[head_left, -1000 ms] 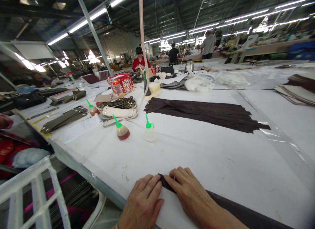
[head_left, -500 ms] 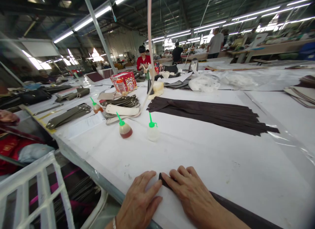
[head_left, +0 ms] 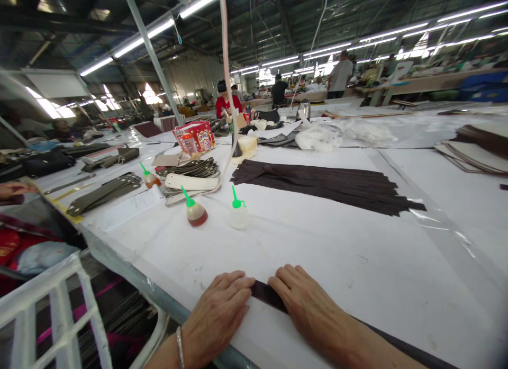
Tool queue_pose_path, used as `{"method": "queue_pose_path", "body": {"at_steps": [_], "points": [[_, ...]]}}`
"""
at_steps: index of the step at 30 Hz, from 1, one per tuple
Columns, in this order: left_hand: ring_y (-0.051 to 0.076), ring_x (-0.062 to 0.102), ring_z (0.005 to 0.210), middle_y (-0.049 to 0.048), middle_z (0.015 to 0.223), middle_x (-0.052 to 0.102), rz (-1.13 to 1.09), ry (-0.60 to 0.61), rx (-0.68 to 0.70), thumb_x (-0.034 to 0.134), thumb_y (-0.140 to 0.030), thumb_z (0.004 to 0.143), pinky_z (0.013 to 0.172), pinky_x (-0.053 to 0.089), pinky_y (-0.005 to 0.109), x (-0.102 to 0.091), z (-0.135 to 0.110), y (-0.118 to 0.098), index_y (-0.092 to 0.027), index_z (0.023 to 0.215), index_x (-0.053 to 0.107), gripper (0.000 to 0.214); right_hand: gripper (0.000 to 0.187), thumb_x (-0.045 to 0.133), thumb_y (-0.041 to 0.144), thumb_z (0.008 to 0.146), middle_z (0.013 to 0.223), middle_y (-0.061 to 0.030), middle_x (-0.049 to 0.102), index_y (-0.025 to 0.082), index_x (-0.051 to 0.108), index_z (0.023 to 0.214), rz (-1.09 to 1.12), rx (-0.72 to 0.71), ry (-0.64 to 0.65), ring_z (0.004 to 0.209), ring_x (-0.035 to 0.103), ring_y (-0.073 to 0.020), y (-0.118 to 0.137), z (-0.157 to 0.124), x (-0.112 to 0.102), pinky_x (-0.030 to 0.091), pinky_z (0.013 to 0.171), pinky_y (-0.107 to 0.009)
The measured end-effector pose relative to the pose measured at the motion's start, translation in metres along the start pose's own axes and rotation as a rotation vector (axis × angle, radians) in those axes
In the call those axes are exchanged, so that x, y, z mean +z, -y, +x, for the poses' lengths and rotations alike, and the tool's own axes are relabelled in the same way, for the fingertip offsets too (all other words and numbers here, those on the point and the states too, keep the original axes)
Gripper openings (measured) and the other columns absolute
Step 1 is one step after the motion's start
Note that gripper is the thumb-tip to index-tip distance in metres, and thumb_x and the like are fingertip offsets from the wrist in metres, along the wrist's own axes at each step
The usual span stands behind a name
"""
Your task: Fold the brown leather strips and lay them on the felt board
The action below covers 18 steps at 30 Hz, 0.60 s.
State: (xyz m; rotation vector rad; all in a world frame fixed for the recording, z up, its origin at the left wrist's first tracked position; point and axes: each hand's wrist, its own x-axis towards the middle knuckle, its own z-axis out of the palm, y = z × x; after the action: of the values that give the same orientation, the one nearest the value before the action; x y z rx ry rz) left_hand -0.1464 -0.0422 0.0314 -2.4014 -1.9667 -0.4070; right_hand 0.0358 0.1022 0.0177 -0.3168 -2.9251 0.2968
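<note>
A long dark brown strip point(head_left: 270, 296), which looks like leather or fabric, lies along the near part of the white-covered table. Closed over its left end, my left hand point(head_left: 220, 313) presses the strip with its fingertips; the thumb is mostly hidden. My right hand point(head_left: 307, 297) grips the same strip a short way to the right, fingers curled and held together. Between the two hands a short flat length shows. Past my right wrist the strip runs on to the lower right, partly under the forearm.
Beyond my hands stand a clear squeeze bottle point(head_left: 238, 215) and one with reddish-brown liquid point(head_left: 196, 213), both green-tipped. A pile of dark strips point(head_left: 325, 186) lies behind them. Olive straps point(head_left: 105, 191) rest at left. A white slatted rack point(head_left: 51, 316) stands beside the table edge.
My left hand has moved onto the strip's end, covering it. My right hand has slid right along the strip, opening a gap between the hands. The view has shifted slightly.
</note>
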Motion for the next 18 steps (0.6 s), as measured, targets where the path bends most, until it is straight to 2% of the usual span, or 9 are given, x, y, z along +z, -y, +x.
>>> {"method": "queue_pose_path", "body": {"at_steps": [4, 9, 13, 18], "points": [[0.021, 0.051, 0.119, 0.0071, 0.123, 0.061, -0.041, -0.016, 0.013, 0.042, -0.010, 0.092, 0.102, 0.045, 0.038, 0.003, 0.005, 0.003, -0.018, 0.112, 0.056, 0.025, 0.014, 0.055, 0.003, 0.089, 0.090, -0.0024, 0.056, 0.017, 0.054, 0.089, -0.014, -0.104, 0.022, 0.080, 0.048, -0.0189, -0.005, -0.007, -0.011, 0.037, 0.076, -0.032], [0.019, 0.052, 0.115, 0.0043, 0.120, 0.062, -0.062, -0.008, 0.011, 0.042, -0.010, 0.094, 0.100, 0.046, 0.038, 0.006, 0.011, 0.004, -0.021, 0.136, 0.043, 0.044, 0.011, 0.053, 0.006, 0.090, 0.088, -0.0023, 0.055, 0.016, 0.054, 0.091, -0.061, -0.176, 0.016, 0.079, 0.048, -0.0189, -0.009, -0.011, -0.018, 0.036, 0.074, -0.033], [0.021, 0.052, 0.113, 0.0042, 0.118, 0.061, -0.068, 0.028, 0.026, 0.042, -0.010, 0.094, 0.099, 0.046, 0.040, 0.005, 0.015, 0.001, -0.024, 0.140, 0.040, 0.048, 0.013, 0.050, 0.005, 0.091, 0.087, -0.0028, 0.055, 0.016, 0.056, 0.095, -0.067, -0.185, 0.016, 0.078, 0.047, -0.0193, -0.010, -0.016, -0.022, 0.036, 0.073, -0.034], [0.021, 0.053, 0.111, 0.0050, 0.118, 0.061, -0.053, 0.010, 0.037, 0.043, -0.010, 0.093, 0.096, 0.047, 0.039, 0.007, 0.015, 0.000, -0.024, 0.144, 0.036, 0.053, 0.022, 0.048, 0.002, 0.089, 0.090, -0.0041, 0.056, 0.016, 0.057, 0.103, 0.000, -0.139, 0.014, 0.082, 0.049, -0.0191, -0.011, -0.019, -0.024, 0.036, 0.077, -0.034]]}}
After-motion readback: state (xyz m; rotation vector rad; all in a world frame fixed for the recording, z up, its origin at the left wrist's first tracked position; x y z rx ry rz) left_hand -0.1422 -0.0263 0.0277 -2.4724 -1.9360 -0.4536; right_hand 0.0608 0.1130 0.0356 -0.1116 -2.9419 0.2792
